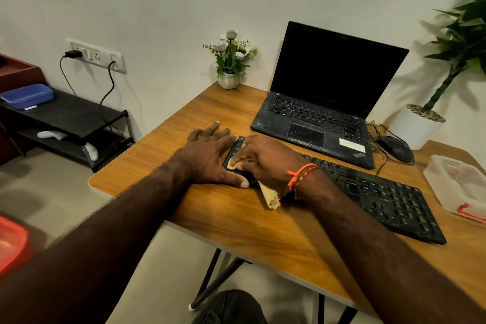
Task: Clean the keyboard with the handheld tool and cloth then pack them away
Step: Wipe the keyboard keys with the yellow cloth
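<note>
A black keyboard (pixel 373 194) lies slanted across the wooden table (pixel 257 231). My right hand (pixel 265 159) presses a yellow cloth (pixel 271 196) onto the keyboard's left end, its fingers curled round the cloth; a tail of the cloth hangs out below the wrist. My left hand (pixel 210 155) lies flat with straight fingers against the keyboard's left edge, thumb along its front corner. The handheld tool is not in sight.
An open black laptop (pixel 326 102) stands behind the keyboard. A mouse (pixel 397 148) with a cable, a clear plastic box (pixel 457 184) and a white plant pot (pixel 418 126) are on the right. A small flower pot (pixel 228 79) stands at the back corner.
</note>
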